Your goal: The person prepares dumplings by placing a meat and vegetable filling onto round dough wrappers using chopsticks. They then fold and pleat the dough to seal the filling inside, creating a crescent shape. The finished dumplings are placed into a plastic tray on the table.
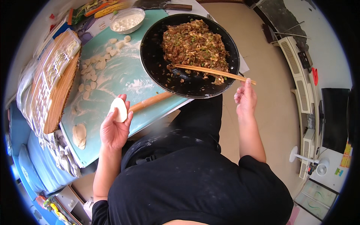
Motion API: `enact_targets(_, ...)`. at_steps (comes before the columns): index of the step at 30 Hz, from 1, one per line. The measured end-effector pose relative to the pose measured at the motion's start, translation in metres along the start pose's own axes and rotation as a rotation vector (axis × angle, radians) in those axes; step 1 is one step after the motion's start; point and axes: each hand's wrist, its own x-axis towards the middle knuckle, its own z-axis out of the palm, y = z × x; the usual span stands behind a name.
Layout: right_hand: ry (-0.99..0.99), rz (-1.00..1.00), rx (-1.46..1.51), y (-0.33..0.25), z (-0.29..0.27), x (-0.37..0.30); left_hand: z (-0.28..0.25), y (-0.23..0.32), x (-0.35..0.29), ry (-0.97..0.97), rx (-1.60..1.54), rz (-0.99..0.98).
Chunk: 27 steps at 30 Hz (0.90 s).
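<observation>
My left hand [115,131] holds a round, pale dough wrapper [119,110], pinched at its edge between thumb and fingers. At the right rim of the black pan [153,71], my right hand [246,100] has its fingertips on the back ends of a pair of wooden chopsticks [213,71]. Their tips reach into a brown minced filling [197,45] flecked with green, heaped in the pan. Just right of my left hand, a wooden rolling pin [150,101] lies on the mat, its far end under the pan's edge.
Several small dough pieces [90,71] and a few flattened wrappers [79,135] lie on the floured green mat [112,82]. A clear bowl of flour [127,21] stands at the back. Reed-like trays [62,84] line the left. A fan [321,167] stands far right.
</observation>
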Motion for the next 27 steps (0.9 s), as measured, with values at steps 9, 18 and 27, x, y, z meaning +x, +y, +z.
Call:
enact_targets(9,-0.313,-0.397,0.029,-0.029,0.052,0.022,0.023,-0.026,0.012,0.024,0.120,-0.131)
enact_targets(18,-0.839,-0.375,-0.250,-0.068,0.058,0.014,0.027,-0.045,0.012,0.022,0.150,-0.286)
enact_targets(27,-0.561,-0.499,-0.368,-0.087,-0.010,0.040,0.038,-0.064,0.024,0.031,0.220,-0.434)
